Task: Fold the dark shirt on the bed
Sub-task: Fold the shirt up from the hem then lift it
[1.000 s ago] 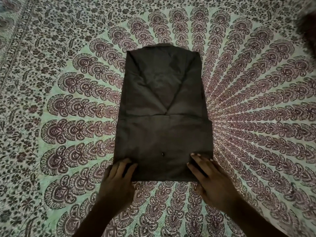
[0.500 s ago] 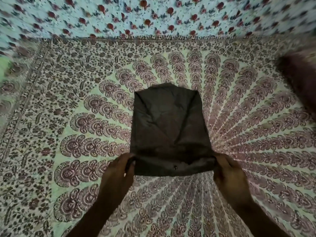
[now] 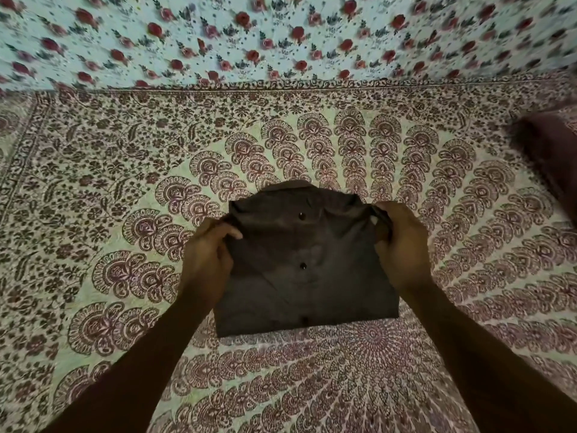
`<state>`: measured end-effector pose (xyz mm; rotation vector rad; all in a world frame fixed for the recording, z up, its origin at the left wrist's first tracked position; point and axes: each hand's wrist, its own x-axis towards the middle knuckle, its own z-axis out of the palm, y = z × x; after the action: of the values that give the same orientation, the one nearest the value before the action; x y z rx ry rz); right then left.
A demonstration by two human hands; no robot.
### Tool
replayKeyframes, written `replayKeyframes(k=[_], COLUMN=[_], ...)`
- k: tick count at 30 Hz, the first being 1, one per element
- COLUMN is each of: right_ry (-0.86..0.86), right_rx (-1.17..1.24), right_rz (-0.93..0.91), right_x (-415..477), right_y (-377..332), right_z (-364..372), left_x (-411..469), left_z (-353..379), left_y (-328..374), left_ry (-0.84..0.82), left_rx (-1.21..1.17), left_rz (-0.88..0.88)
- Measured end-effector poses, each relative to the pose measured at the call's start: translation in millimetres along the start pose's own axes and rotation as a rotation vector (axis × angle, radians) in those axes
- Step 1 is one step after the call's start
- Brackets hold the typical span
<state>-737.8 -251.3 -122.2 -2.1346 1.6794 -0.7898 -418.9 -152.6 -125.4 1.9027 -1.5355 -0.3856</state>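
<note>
The dark shirt (image 3: 304, 270) lies folded on the patterned bedspread (image 3: 93, 214), its near folded edge flat on the bed, buttons facing up. The left hand (image 3: 204, 260) pinches the shirt's far left corner and the right hand (image 3: 402, 245) the far right corner, both closed on cloth. Beyond hangs a rose-print fabric (image 3: 281, 39).

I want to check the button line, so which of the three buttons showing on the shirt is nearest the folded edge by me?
The lowest button on the dark shirt, close above the fold.
</note>
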Motion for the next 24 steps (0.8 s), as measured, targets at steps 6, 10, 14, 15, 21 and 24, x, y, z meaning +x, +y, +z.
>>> replayKeyframes(k=[6,10,14,15,21,24], right_ry=[-0.026,-0.050,-0.123,-0.143,-0.052,-0.045], right_rx=[-0.012,-0.046,-0.110,-0.134,-0.368,-0.309], right_rz=[-0.017,0.044,0.121,0.145,0.132,-0.140], right_x=[60.1,88.4,103.3,104.9,77.4,39.6], right_y=[19.0,20.2,25.0,26.1,12.4,-9.0], right_z=[38.4,59.9,79.2,83.2,87.4,91.1], left_x=[42.5,61.3,74.0,75.4,40.9,10.3], left_z=[23.6,37.4,52.6,57.2,69.5,81.2], left_y=[-4.8,-12.9,-26.5,-29.1,-1.2,10.7], left_ry=[-0.030,-0.102,-0.195,-0.225,-0.050,-0.183], left_rx=[0.079,0.094,0.098,0.120,0.351,0.395], left_rz=[-0.110,-0.188,-0.241,-0.248,-0.135,0.037])
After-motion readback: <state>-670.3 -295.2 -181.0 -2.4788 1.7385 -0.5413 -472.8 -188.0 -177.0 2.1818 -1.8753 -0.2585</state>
